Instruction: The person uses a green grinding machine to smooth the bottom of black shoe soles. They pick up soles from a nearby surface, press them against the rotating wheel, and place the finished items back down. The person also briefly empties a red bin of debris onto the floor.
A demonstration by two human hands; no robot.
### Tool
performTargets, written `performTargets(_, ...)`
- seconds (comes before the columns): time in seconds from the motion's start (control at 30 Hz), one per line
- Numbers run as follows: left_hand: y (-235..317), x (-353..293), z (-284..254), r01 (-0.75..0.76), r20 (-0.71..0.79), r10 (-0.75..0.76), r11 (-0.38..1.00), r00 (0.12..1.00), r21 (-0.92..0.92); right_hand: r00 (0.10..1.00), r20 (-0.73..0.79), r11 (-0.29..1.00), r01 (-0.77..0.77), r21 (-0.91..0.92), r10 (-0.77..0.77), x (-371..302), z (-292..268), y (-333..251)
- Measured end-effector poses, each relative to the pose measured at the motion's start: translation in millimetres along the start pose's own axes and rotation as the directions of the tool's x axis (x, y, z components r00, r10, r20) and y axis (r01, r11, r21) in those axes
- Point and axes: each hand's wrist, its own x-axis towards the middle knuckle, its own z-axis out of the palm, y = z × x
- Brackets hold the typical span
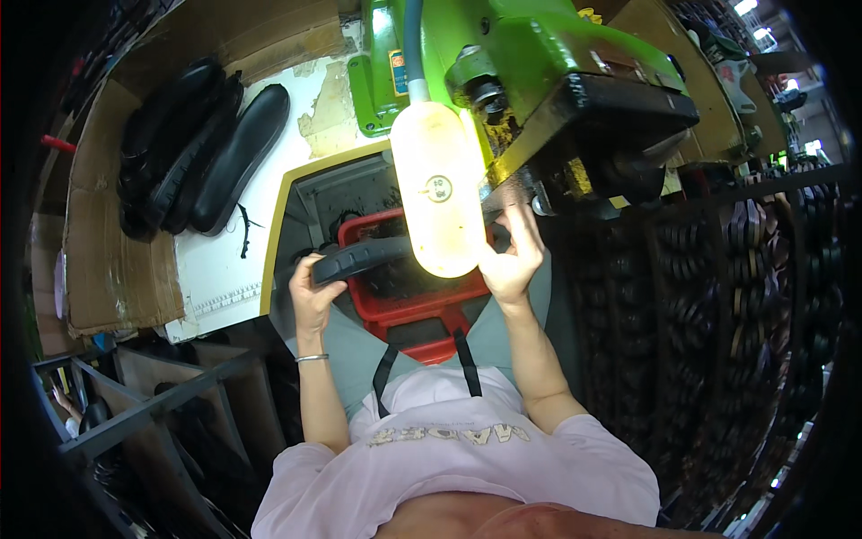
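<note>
My left hand (314, 295) grips one end of a dark shoe sole (359, 260), thumb below and fingers behind its edge. The sole runs right and passes behind a bright oval lamp (437, 193), which hides its other end. On the lamp's far side my right hand (515, 256) is raised, its fingers bent together close under the working head of a green machine (566, 63). Whatever lies between those fingers is hidden by the lamp and the machine. Below the sole a red plastic bin (382, 314) sits between my legs, with dark scraps in it.
Several black soles (238, 162) lie in a cardboard box (121, 260) on the white tabletop (215, 269) at left. A dark cut strip (244, 232) rests beside them. A metal rack (162, 404) stands at lower left. Shelves full of soles (691, 287) line the right.
</note>
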Motion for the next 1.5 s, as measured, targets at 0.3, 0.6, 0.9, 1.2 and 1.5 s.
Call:
performTargets(0.3,19,33,154,-0.463,0.238,0.397,0.774,0.886,0.432,0.966,0.027,0.959,0.260,-0.116,-0.258,-1,-9,17)
performTargets(0.6,-17,12,195,-0.275,-0.057,0.285,0.952,0.957,0.130,0.562,0.609,-0.124,-0.670,0.732,0.560,-119,-17,139)
performTargets(0.9,5,16,182,-0.387,-0.060,0.411,0.891,0.910,0.237,0.717,0.048,0.534,-0.559,0.634,0.695,-65,-74,119)
performTargets(1.2,62,30,135,-0.433,0.159,0.404,0.812,0.901,0.392,0.912,-0.097,0.887,-0.358,0.292,0.400,6,-89,54)
performTargets(1.5,71,15,94,-0.230,-0.001,0.232,0.966,0.973,0.117,0.970,0.017,0.930,-0.237,0.280,0.242,2,-65,23)
